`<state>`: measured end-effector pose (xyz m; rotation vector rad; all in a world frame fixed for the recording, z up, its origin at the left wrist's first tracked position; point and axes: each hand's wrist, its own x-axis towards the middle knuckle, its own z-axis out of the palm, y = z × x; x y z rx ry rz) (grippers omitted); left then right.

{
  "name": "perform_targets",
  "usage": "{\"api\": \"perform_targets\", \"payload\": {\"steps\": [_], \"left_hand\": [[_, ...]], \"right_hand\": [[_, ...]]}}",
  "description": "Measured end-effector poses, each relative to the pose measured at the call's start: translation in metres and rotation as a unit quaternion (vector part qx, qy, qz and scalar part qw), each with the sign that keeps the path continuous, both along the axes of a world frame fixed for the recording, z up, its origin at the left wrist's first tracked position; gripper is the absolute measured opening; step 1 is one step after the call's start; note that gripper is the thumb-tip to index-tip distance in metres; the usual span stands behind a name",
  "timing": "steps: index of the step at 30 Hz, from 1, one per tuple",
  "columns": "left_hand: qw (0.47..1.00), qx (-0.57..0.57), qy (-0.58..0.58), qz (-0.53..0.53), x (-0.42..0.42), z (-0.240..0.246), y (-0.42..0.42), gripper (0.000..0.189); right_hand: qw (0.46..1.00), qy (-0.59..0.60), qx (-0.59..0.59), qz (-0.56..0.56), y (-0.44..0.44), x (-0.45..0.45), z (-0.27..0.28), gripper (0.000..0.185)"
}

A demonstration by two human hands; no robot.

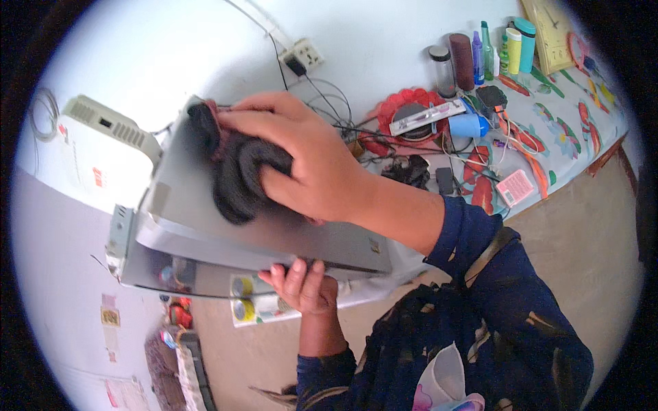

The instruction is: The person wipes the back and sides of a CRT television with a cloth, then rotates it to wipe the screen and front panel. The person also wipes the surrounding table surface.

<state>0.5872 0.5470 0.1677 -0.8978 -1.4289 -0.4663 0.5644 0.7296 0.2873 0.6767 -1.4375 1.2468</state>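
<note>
A large grey flat panel device [318,241] with a silver edge strip and a dark glossy lower part stands tilted before me; its exact kind is unclear. My right hand [313,159] grips a bundled black and dark red cloth [244,180] against the panel's broad grey face. The thumb presses into the folds, and part of the cloth is hidden under the palm. Lower down, my left hand [303,287] holds the panel's near edge, fingertips on the rim and thumb not clearly seen. A metal bracket [122,228] shows at the panel's left end.
A white box-shaped appliance [110,154] is at left against the wall. Cables hang from a wall socket [304,55]. On the floral-covered table [565,138] are bottles, a jar [442,72], a red-rimmed round item [393,110], a pink box [515,188] and a clock [550,36].
</note>
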Motion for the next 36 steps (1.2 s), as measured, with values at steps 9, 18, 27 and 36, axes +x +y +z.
{"api": "perform_targets", "payload": {"steps": [9, 18, 27, 36], "left_hand": [[0.999, 0.02, -0.024, 0.027, 0.007, 0.005, 0.007, 0.02], [0.999, -0.011, -0.018, 0.027, 0.008, 0.001, 0.008, 0.023], [0.993, 0.004, -0.042, 0.108, 0.028, -0.005, 0.018, 0.022], [0.84, -0.117, -0.528, -0.031, 0.083, -0.086, 0.093, 0.025]], "right_hand": [[0.861, -0.494, -0.108, 0.053, -0.026, 0.085, -0.252, 0.047], [0.9, -0.424, -0.076, 0.063, -0.017, 0.066, -0.235, 0.057], [0.715, -0.674, 0.004, 0.185, 0.018, 0.105, -0.259, 0.052], [0.665, -0.588, -0.34, 0.31, 0.137, 0.189, -0.251, 0.056]]}}
